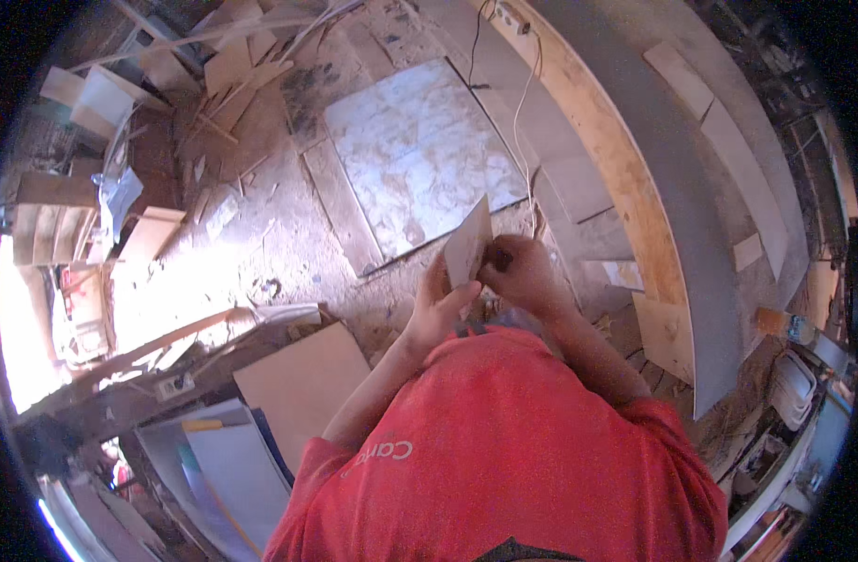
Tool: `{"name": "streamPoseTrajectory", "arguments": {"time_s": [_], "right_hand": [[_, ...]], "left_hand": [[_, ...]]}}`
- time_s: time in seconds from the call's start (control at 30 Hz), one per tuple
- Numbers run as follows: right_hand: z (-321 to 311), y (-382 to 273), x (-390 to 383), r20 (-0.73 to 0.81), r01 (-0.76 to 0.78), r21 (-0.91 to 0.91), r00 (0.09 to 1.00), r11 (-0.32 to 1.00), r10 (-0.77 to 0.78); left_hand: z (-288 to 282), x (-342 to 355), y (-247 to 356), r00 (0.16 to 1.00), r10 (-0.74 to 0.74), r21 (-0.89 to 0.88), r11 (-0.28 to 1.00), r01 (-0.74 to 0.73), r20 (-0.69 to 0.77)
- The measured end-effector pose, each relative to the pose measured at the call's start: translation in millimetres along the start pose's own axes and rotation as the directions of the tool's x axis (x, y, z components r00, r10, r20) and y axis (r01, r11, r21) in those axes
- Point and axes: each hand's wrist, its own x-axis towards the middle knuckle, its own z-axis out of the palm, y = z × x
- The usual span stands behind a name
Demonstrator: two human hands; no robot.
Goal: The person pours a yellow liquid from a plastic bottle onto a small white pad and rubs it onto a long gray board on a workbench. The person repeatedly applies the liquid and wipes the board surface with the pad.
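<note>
A thin, pale flat piece with a pointed upper end (pixel 469 245) is held upright in front of my body. My left hand (pixel 438 298) grips it from the left, with the thumb across its lower edge. On the other side, my right hand (pixel 522 272) is closed close against the piece, its fingers curled in shadow. Whatever sits in those fingers, if anything, I cannot make out. Beyond my hands, a square marbled panel (pixel 419 150) lies on the floor.
To the right runs a long workbench with a wooden edge (pixel 625 169), strips of board (pixel 742 178) on top and a power strip (pixel 513 19) at its far end. Wood offcuts (pixel 237 70) pile at the far left. Large sheets (pixel 307 384) lean at the near left.
</note>
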Motion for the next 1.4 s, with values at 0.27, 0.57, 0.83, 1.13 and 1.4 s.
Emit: {"name": "streamPoseTrajectory", "arguments": {"time_s": [0.27, 0.57, 0.83, 1.13, 1.4], "right_hand": [[37.8, -39.3, 28.5, -0.03, 0.045, -0.05, 0.998, 0.998, -0.046], [26.4, -63.4, 57.1, 0.039, -0.14, -0.167, 0.988, 0.976, 0.148], [8.9, -60.4, 71.8, -0.117, 0.227, -0.241, 0.958, 0.944, -0.26], [-16.5, -16.8, 95.2, -0.028, 0.207, -0.189, 0.976, 0.96, -0.216], [-56.2, -17.3, 89.1, 0.255, -0.19, 0.537, 0.965, 0.822, 0.057]], "left_hand": [[-52.9, 32.3, 52.2, 0.939, -0.195, -0.071, 0.972, 0.223, 0.282], [-66.6, 63.8, 50.7, 0.965, -0.059, -0.319, 0.937, 0.142, 0.256], [-62.5, 97.9, 33.3, 0.975, -0.19, -0.374, 0.901, 0.22, 0.115], [-20.6, 119.2, 55.9, 0.978, -0.197, -0.32, 0.924, 0.209, 0.069], [6.9, 119.2, 82.6, 0.908, -0.332, -0.439, 0.797, 0.415, 0.255]]}}
